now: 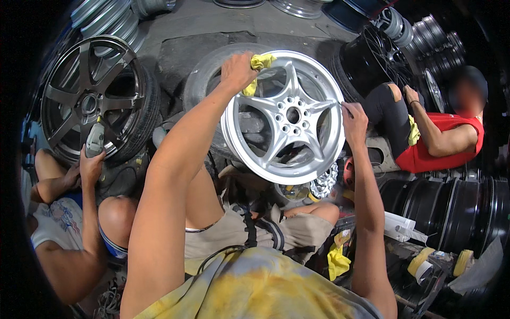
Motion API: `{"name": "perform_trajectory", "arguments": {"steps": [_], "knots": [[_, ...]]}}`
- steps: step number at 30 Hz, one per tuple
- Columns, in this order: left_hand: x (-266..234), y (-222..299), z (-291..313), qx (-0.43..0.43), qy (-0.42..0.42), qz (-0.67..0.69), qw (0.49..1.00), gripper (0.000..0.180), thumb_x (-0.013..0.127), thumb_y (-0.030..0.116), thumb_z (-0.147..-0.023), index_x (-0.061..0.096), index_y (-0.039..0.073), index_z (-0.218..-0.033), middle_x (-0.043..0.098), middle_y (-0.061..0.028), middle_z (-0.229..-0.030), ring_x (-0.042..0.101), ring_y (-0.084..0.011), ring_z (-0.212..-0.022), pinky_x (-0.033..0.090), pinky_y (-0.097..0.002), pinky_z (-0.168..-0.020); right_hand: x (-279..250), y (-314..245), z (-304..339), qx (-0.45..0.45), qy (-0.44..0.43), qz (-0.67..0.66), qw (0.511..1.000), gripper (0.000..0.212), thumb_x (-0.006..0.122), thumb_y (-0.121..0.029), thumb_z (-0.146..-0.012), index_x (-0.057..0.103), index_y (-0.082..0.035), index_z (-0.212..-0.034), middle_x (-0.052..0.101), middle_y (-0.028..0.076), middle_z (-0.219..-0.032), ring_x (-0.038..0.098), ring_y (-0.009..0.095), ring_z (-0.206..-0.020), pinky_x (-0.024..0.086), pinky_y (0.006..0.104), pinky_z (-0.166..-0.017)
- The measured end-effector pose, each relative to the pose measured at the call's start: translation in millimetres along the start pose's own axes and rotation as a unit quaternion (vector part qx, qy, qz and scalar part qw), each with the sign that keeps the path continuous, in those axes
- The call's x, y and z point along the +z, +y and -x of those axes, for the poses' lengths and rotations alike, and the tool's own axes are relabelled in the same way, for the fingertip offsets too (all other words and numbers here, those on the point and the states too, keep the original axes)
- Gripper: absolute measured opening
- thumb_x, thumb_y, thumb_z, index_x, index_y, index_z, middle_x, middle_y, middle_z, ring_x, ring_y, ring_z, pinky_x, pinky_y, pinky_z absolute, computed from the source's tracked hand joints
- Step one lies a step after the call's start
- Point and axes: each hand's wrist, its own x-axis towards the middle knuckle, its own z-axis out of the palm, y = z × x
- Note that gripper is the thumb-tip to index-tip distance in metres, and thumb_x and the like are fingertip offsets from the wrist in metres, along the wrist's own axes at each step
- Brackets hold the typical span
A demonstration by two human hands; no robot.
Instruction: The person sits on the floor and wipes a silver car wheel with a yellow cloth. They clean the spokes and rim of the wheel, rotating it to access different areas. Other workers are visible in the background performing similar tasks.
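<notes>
A silver five-spoke wheel rim [316, 108] is tilted in front of me, above a dusty tyre [197, 87]. My left hand [237, 71] is closed round a yellow cloth [262, 61] at the rim's upper left edge, and part of the cloth hangs down inside that edge. At the right edge, my right hand [354, 121] grips the rim between thumb and fingers; part of this grip is hidden. Beneath the rim sit a clear tub [292, 192] and a shiny, lumpy silver piece [325, 184].
At left, a co-worker's hand [92, 162] holds a grey handheld tool [95, 140] against a dark wheel rim [82, 74]. Another person in a red top [449, 138] sits at right. Black rims [441, 210] are stacked below, near a loose yellow cloth [338, 262].
</notes>
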Motion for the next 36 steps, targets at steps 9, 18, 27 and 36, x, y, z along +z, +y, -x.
{"name": "perform_trajectory", "arguments": {"steps": [9,18,27,36], "knots": [[-1,4,3,-0.005,-0.033,-0.006,0.999,0.034,0.071,0.021,-0.084,0.068,0.008,-0.115,0.071,-0.0245,-0.099,0.068,-0.0438,-0.098,0.053,-0.0505,-0.087,-8,13,-38,-0.002,-0.216,0.057,0.975,0.014,0.065,-0.010,-0.085,0.073,0.000,-0.092,0.066,0.012,-0.101,0.066,0.031,-0.094,0.053,0.0400,-0.086],[3,2,0,0.009,-0.037,0.004,0.999,0.038,0.071,0.022,-0.083,0.065,0.008,-0.117,0.071,-0.0238,-0.100,0.067,-0.0449,-0.097,0.053,-0.0517,-0.084,-22,25,2,-0.161,-0.338,0.255,0.892,0.023,0.065,-0.020,-0.081,0.072,0.001,-0.087,0.057,0.013,-0.144,0.072,0.030,-0.091,0.056,0.0409,-0.085],[6,-2,-2,0.002,-0.033,0.011,0.999,0.042,0.071,0.022,-0.083,0.065,0.010,-0.123,0.071,-0.0231,-0.105,0.067,-0.0442,-0.100,0.053,-0.0514,-0.085,-10,5,34,-0.105,-0.338,0.180,0.918,0.023,0.063,-0.017,-0.085,0.069,0.000,-0.099,0.066,0.016,-0.124,0.071,0.032,-0.076,0.056,0.0440,-0.071],[3,0,1,0.013,-0.030,0.007,0.999,0.036,0.071,0.023,-0.083,0.066,0.008,-0.116,0.071,-0.0238,-0.101,0.067,-0.0447,-0.097,0.053,-0.0520,-0.085,-27,3,27,-0.253,-0.263,0.272,0.891,0.024,0.065,-0.012,-0.084,0.073,-0.004,-0.106,0.066,0.005,-0.108,0.057,0.025,-0.103,0.047,0.0375,-0.086]]}}
